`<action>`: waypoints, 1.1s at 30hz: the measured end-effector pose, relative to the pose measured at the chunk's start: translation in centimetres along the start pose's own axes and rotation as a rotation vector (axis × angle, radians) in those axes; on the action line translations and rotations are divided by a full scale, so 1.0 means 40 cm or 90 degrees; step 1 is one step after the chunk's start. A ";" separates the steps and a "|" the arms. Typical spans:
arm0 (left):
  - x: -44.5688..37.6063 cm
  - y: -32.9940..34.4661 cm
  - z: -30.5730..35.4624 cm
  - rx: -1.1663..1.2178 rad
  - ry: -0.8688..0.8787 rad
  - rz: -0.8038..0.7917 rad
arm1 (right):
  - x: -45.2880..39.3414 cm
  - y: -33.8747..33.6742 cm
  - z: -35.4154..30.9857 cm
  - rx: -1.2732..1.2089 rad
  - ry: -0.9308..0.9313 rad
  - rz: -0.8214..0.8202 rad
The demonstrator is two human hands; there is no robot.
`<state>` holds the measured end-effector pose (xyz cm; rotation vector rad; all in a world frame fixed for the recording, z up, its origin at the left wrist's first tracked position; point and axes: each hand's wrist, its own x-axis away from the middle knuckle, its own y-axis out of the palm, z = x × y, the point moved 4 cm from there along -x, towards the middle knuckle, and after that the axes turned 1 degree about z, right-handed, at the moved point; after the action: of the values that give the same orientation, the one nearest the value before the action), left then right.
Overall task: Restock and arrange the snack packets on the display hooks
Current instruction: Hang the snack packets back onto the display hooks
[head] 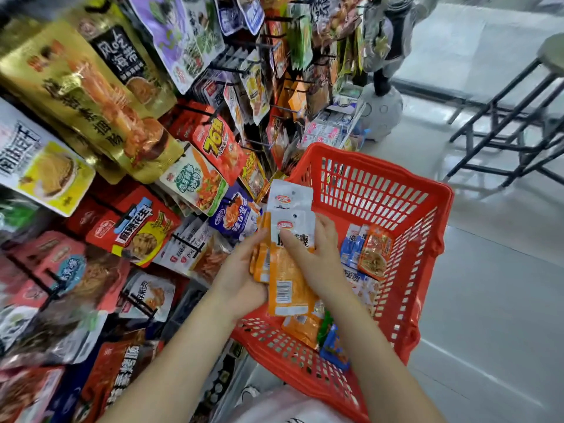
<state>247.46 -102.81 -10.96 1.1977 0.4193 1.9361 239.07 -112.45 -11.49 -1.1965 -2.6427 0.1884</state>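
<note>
While both hands are working above the near-left corner of the red plastic basket (375, 190), the left hand (244, 270) is gripping a stack of orange snack packets (287, 279) from the left side, its fingers curled round the stack's left edge and its palm cupping the lower part. The right hand (317, 257) is lying over the front packet: its thumb is pressing on the face of that packet just below the white header, and its other fingers are wrapping behind the right edge, held close together. The white headers of the packets, each with a punched hang hole and a red logo, are fanning out above the fingers, one standing higher than the other. More loose packets (366, 254), orange, blue and green, are lying in the basket, some leaning against its right wall and some at the near end under the forearms. To the left, the display rack (232, 61) is carrying rows of hanging packets on black hooks, among them a gold pouch (91, 99), a red pouch with yellow numerals (218, 141) and a blue-and-white pouch (235, 213) just beside the held stack. Beyond the basket, a black-legged stool (518, 117) is standing on the pale floor (503, 300).
</note>
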 end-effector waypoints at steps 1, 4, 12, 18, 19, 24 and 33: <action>0.007 0.005 0.010 0.005 0.006 -0.035 | -0.004 -0.009 -0.008 -0.022 0.010 -0.044; 0.020 0.010 0.022 0.009 0.019 -0.092 | -0.001 -0.015 -0.033 -0.114 0.015 -0.173; 0.077 -0.033 0.047 -0.139 0.064 0.041 | 0.002 0.021 -0.052 -0.124 -0.003 -0.213; 0.140 -0.096 0.046 -0.197 0.144 0.167 | 0.010 0.066 -0.054 -0.181 0.058 -0.192; 0.152 -0.102 0.044 -0.209 0.154 0.186 | 0.017 0.080 -0.062 -0.190 0.063 -0.199; 0.243 -0.150 0.048 -0.200 0.201 0.291 | 0.046 0.153 -0.094 -0.153 0.053 -0.248; 0.474 -0.307 0.011 -0.104 0.257 0.434 | 0.171 0.278 -0.158 -0.156 0.054 -0.266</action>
<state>249.15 -80.58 -7.32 0.9011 0.0394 2.7571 244.42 -99.85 -6.68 -0.6632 -2.8231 -0.2593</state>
